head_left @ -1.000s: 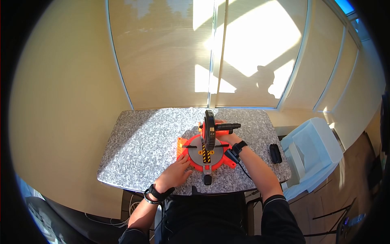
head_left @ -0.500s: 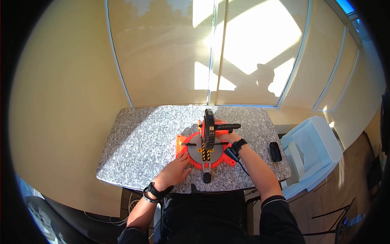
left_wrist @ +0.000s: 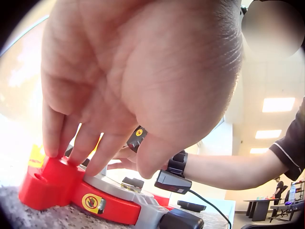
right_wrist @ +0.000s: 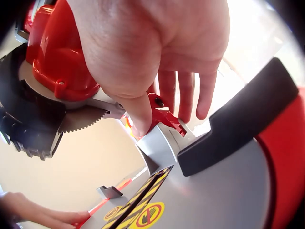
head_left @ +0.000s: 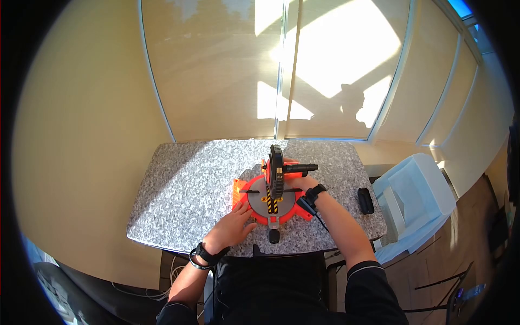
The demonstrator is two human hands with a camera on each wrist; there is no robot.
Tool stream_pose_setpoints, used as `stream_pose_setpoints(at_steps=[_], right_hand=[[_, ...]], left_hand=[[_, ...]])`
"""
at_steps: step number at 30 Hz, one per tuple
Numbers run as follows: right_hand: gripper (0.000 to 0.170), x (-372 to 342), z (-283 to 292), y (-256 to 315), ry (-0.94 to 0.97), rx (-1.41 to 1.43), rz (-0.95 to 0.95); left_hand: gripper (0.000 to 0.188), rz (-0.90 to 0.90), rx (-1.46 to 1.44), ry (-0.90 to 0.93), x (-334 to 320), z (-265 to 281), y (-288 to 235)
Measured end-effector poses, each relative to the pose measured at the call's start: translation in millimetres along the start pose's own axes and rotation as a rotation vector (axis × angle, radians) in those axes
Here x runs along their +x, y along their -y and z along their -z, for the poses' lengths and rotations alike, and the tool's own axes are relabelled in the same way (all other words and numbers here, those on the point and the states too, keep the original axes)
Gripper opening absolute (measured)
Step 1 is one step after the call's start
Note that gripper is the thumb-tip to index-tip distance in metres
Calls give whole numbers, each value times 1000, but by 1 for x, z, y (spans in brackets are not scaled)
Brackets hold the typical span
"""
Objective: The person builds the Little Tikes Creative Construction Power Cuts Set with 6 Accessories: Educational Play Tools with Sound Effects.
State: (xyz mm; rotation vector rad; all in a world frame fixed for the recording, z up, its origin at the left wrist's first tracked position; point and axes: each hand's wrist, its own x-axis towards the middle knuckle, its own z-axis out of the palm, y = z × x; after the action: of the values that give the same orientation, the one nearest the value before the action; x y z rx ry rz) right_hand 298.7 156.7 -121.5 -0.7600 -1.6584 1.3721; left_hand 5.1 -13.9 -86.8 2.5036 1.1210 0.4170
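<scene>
A red and grey toy miter saw (head_left: 260,197) stands on the speckled table, its black-guarded saw head (head_left: 276,172) raised over the round grey turntable. My left hand (head_left: 233,225) rests on the left side of the red base, fingers extended; in the left wrist view the fingertips (left_wrist: 95,164) touch the red rim. Behind the saw head, my right hand (right_wrist: 157,57) grips the red hinge (right_wrist: 164,114) at the back of the saw, thumb on the near side and fingers behind it. The toothed blade (right_wrist: 83,119) shows beside the thumb.
The granite-patterned table (head_left: 179,195) reaches around the saw. A black case (head_left: 366,201) lies near its right edge, beside a light-blue plastic-covered bin (head_left: 414,200). A black cable (left_wrist: 209,210) hangs from the right wrist device. Blinds stand behind the table.
Both hands keep their places on the saw. The head view has only shifted slightly.
</scene>
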Motion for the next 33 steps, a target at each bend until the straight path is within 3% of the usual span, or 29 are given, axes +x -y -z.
stream_pose_setpoints(at_steps=[2, 5, 7, 10, 17, 23, 26, 28, 31, 33], right_hand=[[37, 3, 3, -10, 19, 41, -7], [38, -1, -2, -4, 20, -177, 40], [31, -5, -4, 7, 55, -846, 257], [32, -3, -2, 4, 61, -901, 360], [35, -12, -11, 11, 20, -458, 214], [39, -22, -6, 7, 21, -362, 98], [47, -47, -5, 43, 32, -581, -62], [64, -61, 8, 52, -18, -726, -184], [79, -84, 0, 106, -139, -724, -263], [81, -96, 10, 109, -184, -836, -188]], left_hand=[[55, 1, -12, -1, 0, 1, -1], [57, 10, -18, 1, 2, 1, -1], [57, 20, -13, 5, 3, -1, 0], [59, 32, -18, 0, 4, 1, -3], [63, 48, -23, 16, 5, -1, -1], [57, 58, -43, -17, 4, 2, -1], [54, 64, -41, -44, 3, 1, -5], [51, 58, -29, -95, 3, -4, -5], [47, 42, -5, -157, 3, -3, -6], [46, 26, 1, -170, 4, -1, -8]])
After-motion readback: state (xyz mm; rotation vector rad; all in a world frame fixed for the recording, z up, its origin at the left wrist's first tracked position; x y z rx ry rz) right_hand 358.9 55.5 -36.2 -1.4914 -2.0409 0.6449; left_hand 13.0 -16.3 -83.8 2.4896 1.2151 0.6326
